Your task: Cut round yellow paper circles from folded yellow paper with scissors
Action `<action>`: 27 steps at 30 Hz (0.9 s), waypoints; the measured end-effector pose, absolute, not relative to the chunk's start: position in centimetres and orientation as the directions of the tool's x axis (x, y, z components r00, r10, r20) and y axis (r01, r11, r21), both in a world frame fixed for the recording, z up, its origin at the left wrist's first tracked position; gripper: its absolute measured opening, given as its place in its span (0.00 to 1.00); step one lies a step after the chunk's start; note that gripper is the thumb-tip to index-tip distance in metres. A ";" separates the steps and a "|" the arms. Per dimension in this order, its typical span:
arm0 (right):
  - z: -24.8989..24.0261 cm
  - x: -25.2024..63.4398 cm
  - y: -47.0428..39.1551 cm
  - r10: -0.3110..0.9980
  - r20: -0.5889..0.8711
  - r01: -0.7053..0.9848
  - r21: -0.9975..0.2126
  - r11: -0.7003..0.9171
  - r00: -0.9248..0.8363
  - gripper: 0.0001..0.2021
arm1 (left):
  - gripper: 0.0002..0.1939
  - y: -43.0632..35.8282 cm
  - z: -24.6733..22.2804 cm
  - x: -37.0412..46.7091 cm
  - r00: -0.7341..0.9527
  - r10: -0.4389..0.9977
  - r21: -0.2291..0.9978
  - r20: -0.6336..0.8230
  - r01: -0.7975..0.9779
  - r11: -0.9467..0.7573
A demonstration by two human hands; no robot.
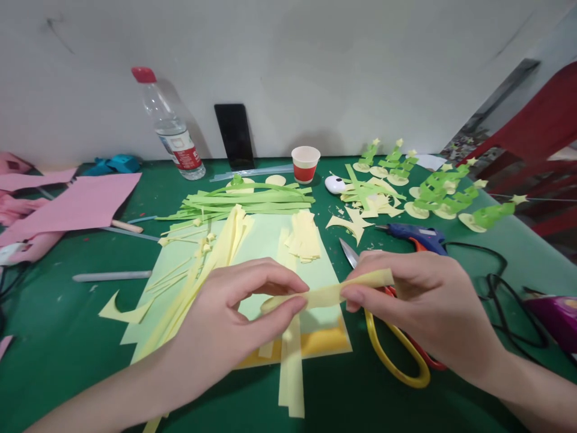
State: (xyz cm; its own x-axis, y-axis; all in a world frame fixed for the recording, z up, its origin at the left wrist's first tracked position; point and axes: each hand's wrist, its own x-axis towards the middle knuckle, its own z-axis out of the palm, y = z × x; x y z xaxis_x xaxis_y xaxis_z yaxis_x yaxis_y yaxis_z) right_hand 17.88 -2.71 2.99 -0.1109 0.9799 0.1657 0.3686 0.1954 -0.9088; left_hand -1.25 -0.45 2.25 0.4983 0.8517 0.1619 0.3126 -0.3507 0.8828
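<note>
A pale yellow paper strip (325, 296) is stretched between my hands above the sheets. My left hand (256, 300) pinches it near its left end, thumb below and fingers above. Close to the right end, my right hand (401, 294) pinches the same strip. Scissors with yellow and red handles (396, 355) lie partly under my right hand. Beneath the strip are a light green sheet (256, 240), more yellow strips (292, 373) hanging over its front edge, and a stack of short yellow pieces (303, 236). Long yellow strips (180, 307) run beside my left hand.
Green strips (247, 201), a paper cup (305, 165), a phone (235, 137) and a bottle (178, 141) stand or lie toward the wall. At right are a blue glue gun (417, 234), its black cable and several green spiral ornaments (489, 215). Pink sheets (90, 198) lie left.
</note>
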 end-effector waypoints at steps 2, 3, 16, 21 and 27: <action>3.1 17.9 -2.7 0.975 0.178 0.354 -0.910 0.215 -0.134 0.11 | 0.09 -0.6 2.4 -1.4 0.504 0.843 0.868 0.188 0.317 -0.383; 3.2 18.0 -2.7 0.971 0.188 0.352 -0.907 0.230 -0.150 0.10 | 0.10 -0.7 2.4 -1.4 0.505 0.841 0.861 0.194 0.322 -0.393; 3.0 18.5 -3.1 0.922 0.279 0.257 -0.902 0.348 -0.268 0.09 | 0.10 -0.9 2.9 -1.4 0.503 0.828 0.817 0.249 0.350 -0.458; 3.4 18.5 -3.0 0.931 0.204 0.320 -0.898 0.301 -0.304 0.11 | 0.09 -0.8 3.1 -1.3 0.477 0.846 0.832 0.238 0.350 -0.431; 3.5 18.7 -3.3 0.972 0.167 0.461 -0.858 0.225 -0.164 0.12 | 0.08 -0.5 3.4 -1.4 0.487 0.858 0.882 0.163 0.318 -0.347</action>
